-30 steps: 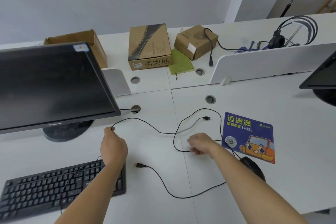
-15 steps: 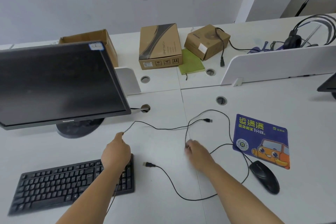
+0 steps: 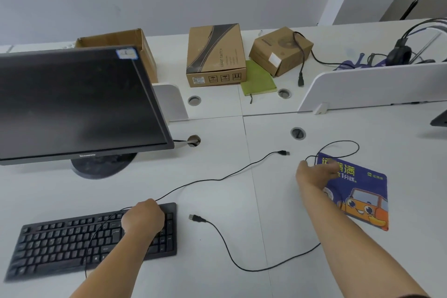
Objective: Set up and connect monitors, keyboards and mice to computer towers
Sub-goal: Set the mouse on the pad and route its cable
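My left hand, fisted on the flat black keyboard's corner, grips its thin cable, the plug lying well beyond, nearer my blurred right hand, whose hold on a wire loop I cannot tell.

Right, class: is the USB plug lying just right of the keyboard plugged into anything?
No, the USB plug lies loose on the white desk beside the keyboard, its metal end bare and touching no socket.
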A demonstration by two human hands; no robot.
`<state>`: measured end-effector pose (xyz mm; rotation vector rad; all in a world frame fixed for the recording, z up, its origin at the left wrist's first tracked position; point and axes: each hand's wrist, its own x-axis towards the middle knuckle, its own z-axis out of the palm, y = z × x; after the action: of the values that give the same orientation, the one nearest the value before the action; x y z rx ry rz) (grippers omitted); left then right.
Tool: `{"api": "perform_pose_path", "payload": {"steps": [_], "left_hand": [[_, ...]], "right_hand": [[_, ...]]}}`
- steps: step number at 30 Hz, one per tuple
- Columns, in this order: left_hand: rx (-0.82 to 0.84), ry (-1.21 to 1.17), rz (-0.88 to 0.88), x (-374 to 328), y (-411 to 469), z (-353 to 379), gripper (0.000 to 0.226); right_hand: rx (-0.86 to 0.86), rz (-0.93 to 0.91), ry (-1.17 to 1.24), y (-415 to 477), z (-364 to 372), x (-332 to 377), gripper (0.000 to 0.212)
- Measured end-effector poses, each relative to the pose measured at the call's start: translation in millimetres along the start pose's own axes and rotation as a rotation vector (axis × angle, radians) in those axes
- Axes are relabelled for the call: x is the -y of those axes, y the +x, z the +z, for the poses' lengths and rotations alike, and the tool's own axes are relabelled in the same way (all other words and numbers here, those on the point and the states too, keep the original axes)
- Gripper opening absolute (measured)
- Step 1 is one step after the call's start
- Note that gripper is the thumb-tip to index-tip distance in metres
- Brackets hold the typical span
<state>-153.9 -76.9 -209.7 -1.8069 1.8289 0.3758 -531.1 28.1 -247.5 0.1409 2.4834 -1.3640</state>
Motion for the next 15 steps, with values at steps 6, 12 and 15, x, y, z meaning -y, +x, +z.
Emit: {"api": "perform_pose_path", "payload": {"steps": [6,12,15], "left_hand": [[-0.005,-0.111,0.088,-4,7,7,0.040],[0.086,-0.225,0.270,-10,15,18,0.046],[0.084,-0.282,0.258,-16,23,19,0.052]], "right_hand": [[0.580,-0.400,-0.720,-22,55,-16,0.052],[0.674,-0.788,-0.940,-42,82,-31,0.023],[0.660,-0.737,-0.801,-54,78,-36,0.022]]}}
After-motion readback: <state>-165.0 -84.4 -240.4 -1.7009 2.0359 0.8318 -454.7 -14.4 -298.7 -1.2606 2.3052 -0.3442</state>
